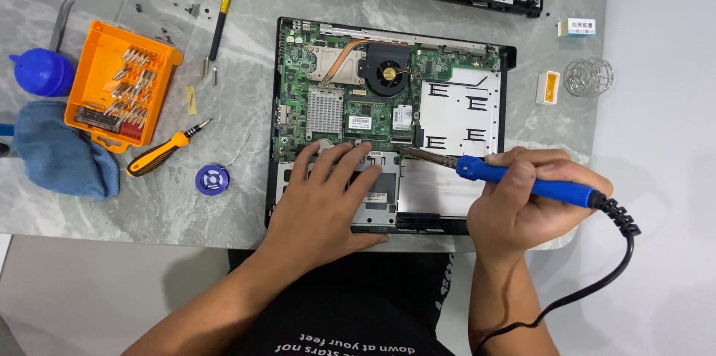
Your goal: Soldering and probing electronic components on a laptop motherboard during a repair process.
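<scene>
Blue-handled soldering iron [522,181] (slim) over board [350,95].

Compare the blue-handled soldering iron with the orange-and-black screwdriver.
The soldering iron is gripped in the right hand; the screwdriver lies loose on the table. The iron has a blue handle and trails a black cord; the screwdriver is orange and black, cordless. The iron's tip is over the opened laptop; the screwdriver lies left of it. Both are slim hand tools.

Bright, even overhead light; sharp picture.
Soft shadows under the hands; mild glare on the marble tabletop [224,214].
</scene>
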